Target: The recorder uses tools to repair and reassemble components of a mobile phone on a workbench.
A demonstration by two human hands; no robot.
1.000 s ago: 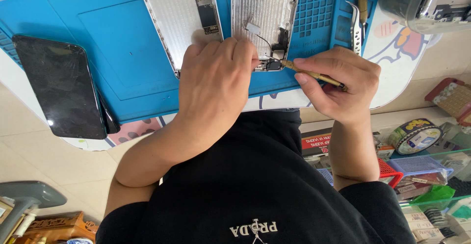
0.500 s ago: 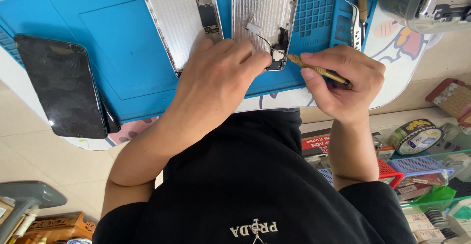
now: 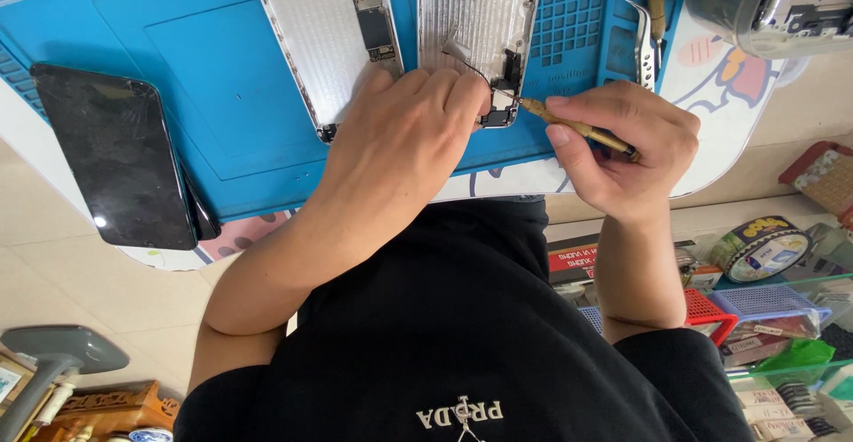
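Observation:
An opened silver phone housing (image 3: 480, 15) lies on a blue work mat (image 3: 178, 42). My left hand (image 3: 400, 144) rests flat on the housing's lower end, fingertips pressing near a small black part (image 3: 502, 109) with thin wires. My right hand (image 3: 622, 144) grips a thin brass-coloured screwdriver (image 3: 573, 127); its tip touches the black part at the housing's lower corner. A second opened phone body (image 3: 324, 33) with a dark circuit board lies just left of the first, partly under my left hand.
A dark phone (image 3: 115, 153) with a cracked screen lies at the mat's left edge. Metal tweezers (image 3: 644, 47) sit on the mat's right side. A grey device (image 3: 773, 2) stands top right. Shelves with a tape roll (image 3: 764, 246) and red and blue baskets are lower right.
My left hand has slid slightly left along the housing. The screwdriver tip stays at the black part; my right hand has barely shifted.

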